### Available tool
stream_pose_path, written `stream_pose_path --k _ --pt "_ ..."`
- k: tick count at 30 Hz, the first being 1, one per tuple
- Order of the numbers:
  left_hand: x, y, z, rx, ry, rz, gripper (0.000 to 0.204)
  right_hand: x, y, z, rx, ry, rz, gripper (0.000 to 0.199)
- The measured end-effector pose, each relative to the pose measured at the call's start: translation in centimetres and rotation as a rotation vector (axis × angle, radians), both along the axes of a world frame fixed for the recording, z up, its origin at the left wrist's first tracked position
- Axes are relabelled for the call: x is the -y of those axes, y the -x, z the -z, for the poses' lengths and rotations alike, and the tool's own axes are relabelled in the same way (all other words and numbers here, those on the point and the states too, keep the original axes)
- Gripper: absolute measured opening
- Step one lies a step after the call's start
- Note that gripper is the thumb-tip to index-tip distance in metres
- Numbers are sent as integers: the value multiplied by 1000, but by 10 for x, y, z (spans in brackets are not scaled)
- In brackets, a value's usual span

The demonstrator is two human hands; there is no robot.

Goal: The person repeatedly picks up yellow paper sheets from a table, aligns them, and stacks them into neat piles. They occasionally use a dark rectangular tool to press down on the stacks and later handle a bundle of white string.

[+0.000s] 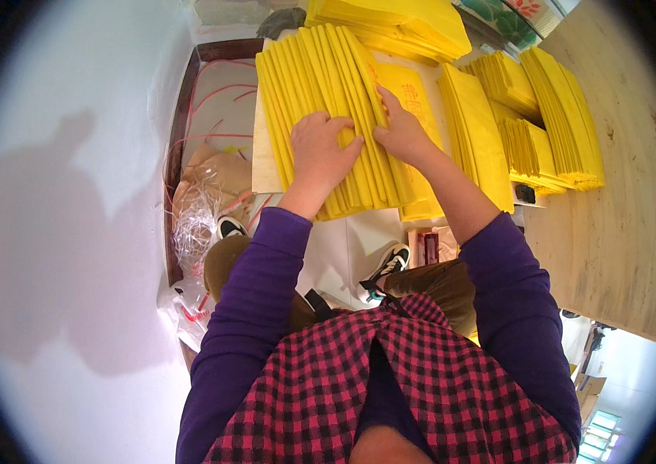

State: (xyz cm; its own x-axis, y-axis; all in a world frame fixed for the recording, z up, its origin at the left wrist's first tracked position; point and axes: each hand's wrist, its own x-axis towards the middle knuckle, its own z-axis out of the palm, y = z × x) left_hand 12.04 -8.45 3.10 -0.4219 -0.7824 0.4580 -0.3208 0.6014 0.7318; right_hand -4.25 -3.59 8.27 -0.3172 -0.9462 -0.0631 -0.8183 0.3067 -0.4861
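Observation:
A row of overlapping yellow folded sheets (320,85), soft like cloth or thick paper, lies fanned in long narrow pleats on a pale board. My left hand (324,147) rests on its middle, fingers curled over the folds and thumb bent toward them. At the right side of the row, my right hand (405,131) grips the edge folds, thumb low and index finger stretched upward. The two hands are a short gap apart. Beneath and to the right lies a flat yellow piece with red print (413,89), partly covered by my right hand and forearm.
More yellow stacks (567,116) stand to the right, with another yellow pile (397,27) at the back. A wooden board (621,201) fills the right side. Left of the work are a white wall (73,271), tangled clear plastic strands (200,209) and red straps. My shoes show below.

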Motion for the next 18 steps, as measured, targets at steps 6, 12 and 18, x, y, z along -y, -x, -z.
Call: stream_pose_path --k 6,12,18 --pt "0 0 1 -29 21 -4 23 -1 5 8 29 29 33 72" --pt "0 1 4 -32 44 -2 36 -2 10 11 86 27 11 67" --pt "1 0 4 -3 31 9 42 -5 32 21 268 170 33 58"
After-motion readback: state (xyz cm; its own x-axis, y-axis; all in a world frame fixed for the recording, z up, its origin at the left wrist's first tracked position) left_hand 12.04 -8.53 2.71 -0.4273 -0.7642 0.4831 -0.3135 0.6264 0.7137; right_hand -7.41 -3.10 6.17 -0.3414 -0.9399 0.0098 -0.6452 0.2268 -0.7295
